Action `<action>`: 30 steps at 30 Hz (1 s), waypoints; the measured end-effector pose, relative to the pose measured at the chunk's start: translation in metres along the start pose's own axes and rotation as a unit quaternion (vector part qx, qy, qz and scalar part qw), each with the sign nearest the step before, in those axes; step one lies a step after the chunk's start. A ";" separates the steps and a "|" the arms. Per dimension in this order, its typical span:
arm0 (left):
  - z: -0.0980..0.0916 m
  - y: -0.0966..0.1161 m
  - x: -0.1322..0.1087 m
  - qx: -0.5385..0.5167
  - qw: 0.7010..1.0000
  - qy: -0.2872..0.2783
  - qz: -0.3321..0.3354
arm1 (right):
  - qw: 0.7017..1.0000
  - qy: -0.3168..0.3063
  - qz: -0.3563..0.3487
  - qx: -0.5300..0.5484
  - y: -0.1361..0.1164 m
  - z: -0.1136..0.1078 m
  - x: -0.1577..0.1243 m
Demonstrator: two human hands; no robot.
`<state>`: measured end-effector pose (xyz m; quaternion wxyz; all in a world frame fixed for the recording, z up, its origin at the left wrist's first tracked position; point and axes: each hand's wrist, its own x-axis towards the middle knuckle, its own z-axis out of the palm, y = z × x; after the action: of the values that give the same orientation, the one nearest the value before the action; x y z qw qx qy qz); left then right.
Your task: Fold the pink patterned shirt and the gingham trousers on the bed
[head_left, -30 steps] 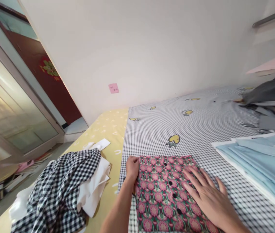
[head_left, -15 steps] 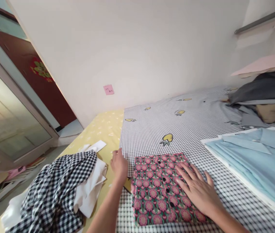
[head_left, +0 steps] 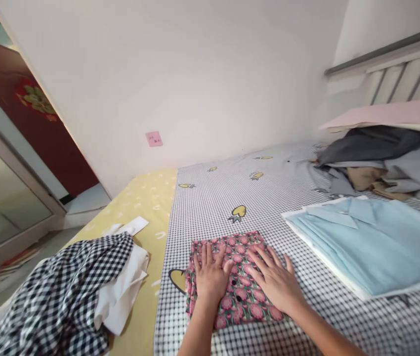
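Observation:
A pink floral garment (head_left: 241, 254) with dark buttons down its middle lies folded into a flat rectangle on the checked bedsheet (head_left: 210, 207). My left hand (head_left: 212, 274) rests flat on its left part, fingers spread and pointing away from me. On the right part lies my right hand (head_left: 274, 279), also flat with its fingers apart. Neither hand grips the cloth. Parts of the garment are hidden under both hands and the left forearm.
To the left, a black-and-white checked garment (head_left: 72, 291) lies crumpled with white cloth (head_left: 121, 291) on a yellow sheet (head_left: 145, 202). Folded light blue shirts (head_left: 376, 242) lie at right. Behind them is a heap of dark and brown clothes (head_left: 376, 148) under a pink sheet-like piece (head_left: 391, 113).
My left hand has moved from beside the garment onto its left part and opened flat. My right hand stays on the right part. The view has turned slightly right.

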<state>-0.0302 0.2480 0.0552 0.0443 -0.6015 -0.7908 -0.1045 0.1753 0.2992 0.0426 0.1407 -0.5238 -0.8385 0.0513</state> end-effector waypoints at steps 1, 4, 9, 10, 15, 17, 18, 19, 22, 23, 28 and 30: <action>-0.002 0.001 -0.001 0.004 1.000 -0.004 -0.005 | 1.000 -0.003 0.001 0.003 -0.001 -0.001 0.000; -0.012 0.002 -0.010 0.021 0.999 -0.022 -0.029 | 1.000 -0.005 0.002 0.009 -0.001 -0.003 0.001; -0.023 -0.013 -0.039 0.028 0.998 -0.020 -0.058 | 1.000 -0.009 0.002 0.010 -0.002 -0.004 0.001; -0.025 -0.017 -0.045 0.026 0.997 -0.028 -0.063 | 1.000 -0.011 0.003 0.010 -0.003 -0.005 0.001; -0.035 -0.036 -0.072 0.021 0.995 -0.050 -0.088 | 1.000 -0.022 0.004 0.015 -0.006 -0.014 0.002; -0.036 -0.041 -0.081 0.027 0.994 -0.049 -0.092 | 0.999 -0.028 -0.006 0.021 -0.004 -0.017 0.000; -0.036 -0.044 -0.084 0.031 0.994 -0.048 -0.097 | 0.999 -0.030 -0.019 0.027 -0.001 -0.018 -0.002; -0.035 -0.046 -0.087 0.035 0.993 -0.046 -0.101 | 0.998 -0.027 -0.035 0.034 0.004 -0.018 -0.005; -0.031 -0.050 -0.090 0.046 0.993 -0.035 -0.107 | 0.994 0.019 -0.065 0.081 0.027 -0.014 -0.020; -0.031 -0.050 -0.090 0.050 0.993 -0.033 -0.104 | 0.990 0.050 -0.058 0.116 0.037 -0.012 -0.026; -0.036 -0.045 -0.091 0.060 0.991 -0.046 -0.110 | 0.938 0.180 0.024 0.294 0.086 -0.006 -0.047; -0.038 -0.042 -0.092 0.060 0.989 -0.045 -0.124 | 0.931 0.186 0.038 0.312 0.096 -0.006 -0.049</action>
<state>-0.0481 0.1426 0.0690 0.0309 -0.4994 -0.8651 -0.0344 0.2807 0.2979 0.0173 0.4488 -0.4854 -0.7181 0.2175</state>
